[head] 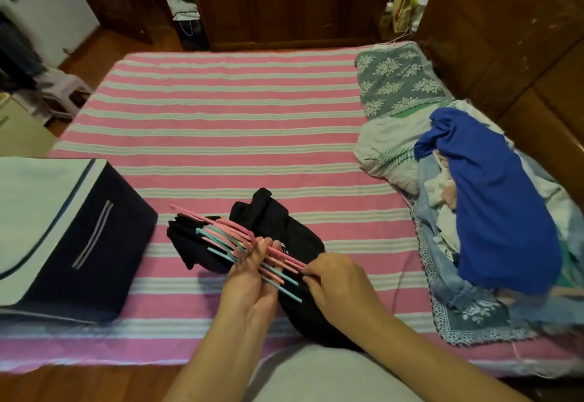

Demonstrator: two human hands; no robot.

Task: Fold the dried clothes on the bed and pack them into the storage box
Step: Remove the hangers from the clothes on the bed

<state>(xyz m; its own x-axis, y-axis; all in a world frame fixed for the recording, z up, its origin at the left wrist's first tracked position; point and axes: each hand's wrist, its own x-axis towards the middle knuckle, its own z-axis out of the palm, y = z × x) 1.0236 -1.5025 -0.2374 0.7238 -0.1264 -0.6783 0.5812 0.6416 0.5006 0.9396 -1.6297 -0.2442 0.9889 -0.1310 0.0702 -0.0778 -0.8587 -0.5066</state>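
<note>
My left hand (248, 275) grips a bundle of pink and teal clothes hangers (221, 234) held above the bed. Close beside it, my right hand (335, 278) pinches the right ends of the same hangers. Black clothes (297, 243) lie crumpled on the pink-striped bed (221, 117) under the hangers, partly hidden by my hands. The dark navy storage box (91, 243) with a white lid sits on the bed at the left. A heap of clothes with a blue garment (493, 199) on top lies at the right edge.
A grey floral pillow (398, 79) and a pale folded blanket (388, 145) lie at the bed's far right. Dark wooden wardrobes (284, 0) stand behind and a wooden headboard to the right. A plastic stool (63, 92) stands on the floor at the left.
</note>
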